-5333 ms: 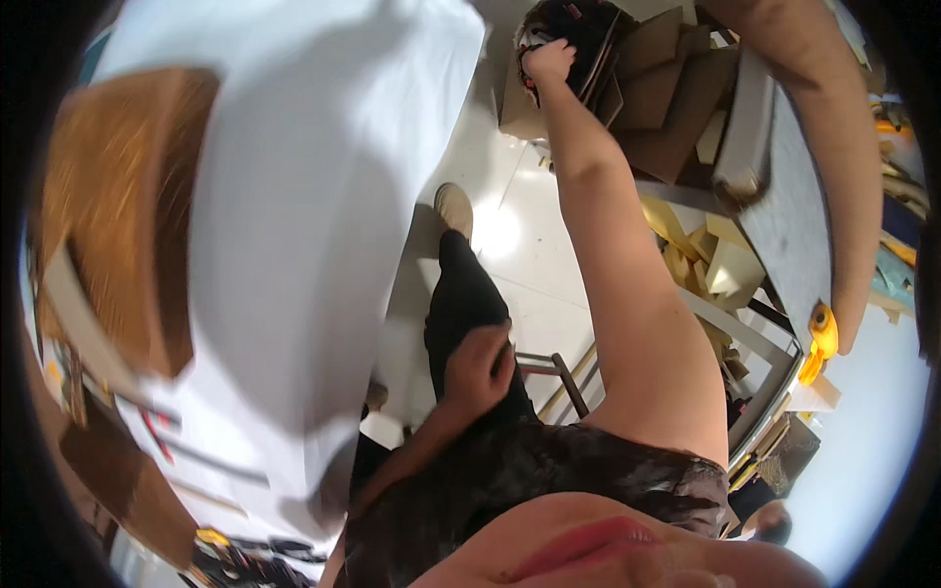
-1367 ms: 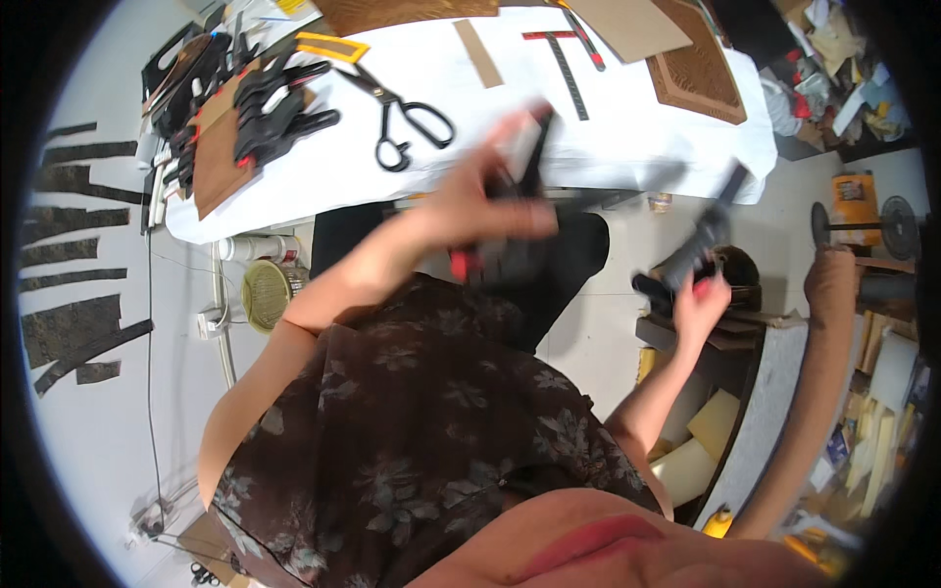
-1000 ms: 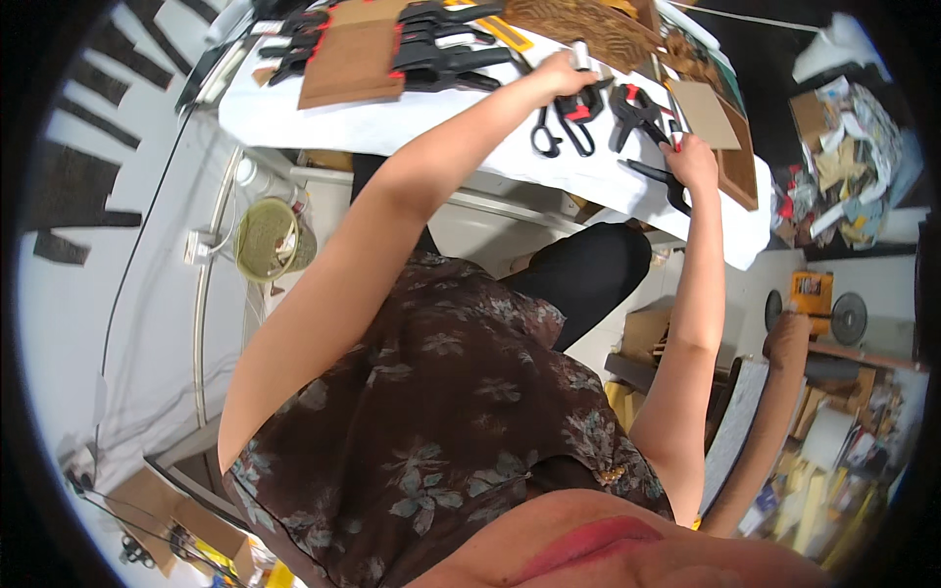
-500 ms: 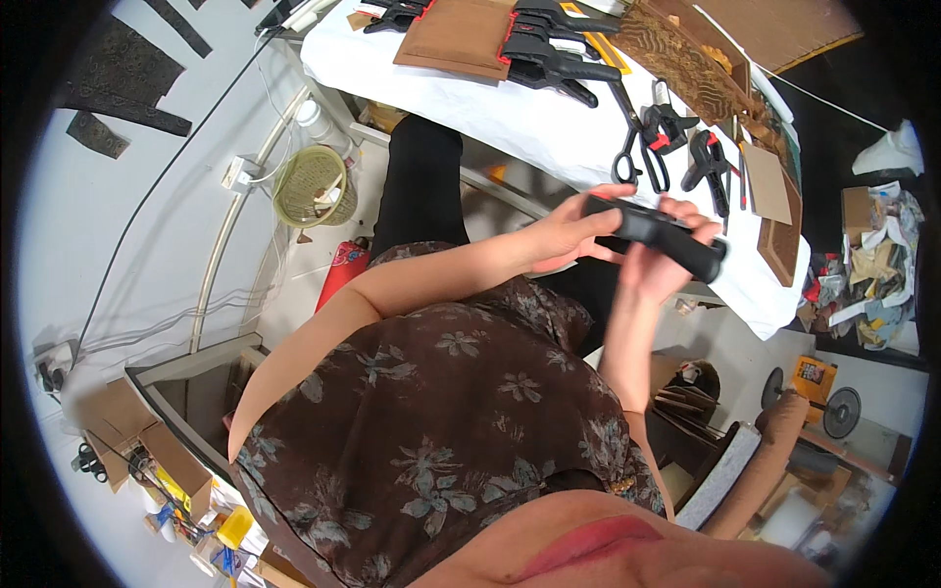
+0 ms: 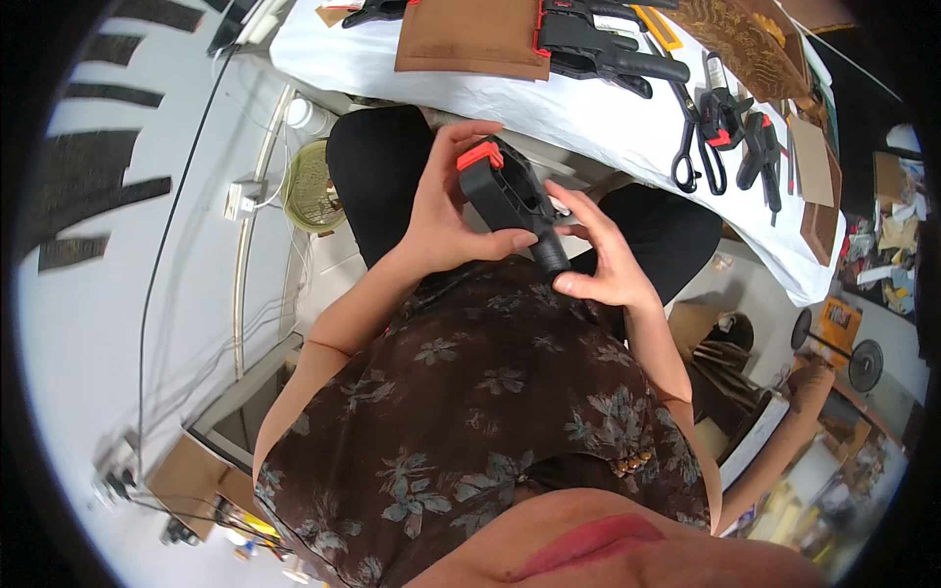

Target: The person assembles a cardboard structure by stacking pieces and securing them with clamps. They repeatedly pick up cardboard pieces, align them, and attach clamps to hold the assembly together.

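A black spring clamp (image 5: 487,201) with red jaw pads is held above my lap, in front of the table. My left hand (image 5: 436,216) wraps round its jaw end, thumb pressed on its side. At its handle end, my right hand (image 5: 622,265) has its thumb against the grip and its fingers on the far side. On the table lies a brown panel (image 5: 470,44), its right edge gripped by several more black clamps (image 5: 608,64) with red pads.
On the white-covered table (image 5: 372,80) lie black scissors (image 5: 691,152) and two loose spring clamps, a nearer one (image 5: 761,162) and another (image 5: 723,116). A brown board (image 5: 812,162) is at the right. A green basket (image 5: 312,191) stands on the floor at left.
Both hands have brought the clamp left and closer to my lap, turning it so its red-padded jaws face up and left. My view has shifted.
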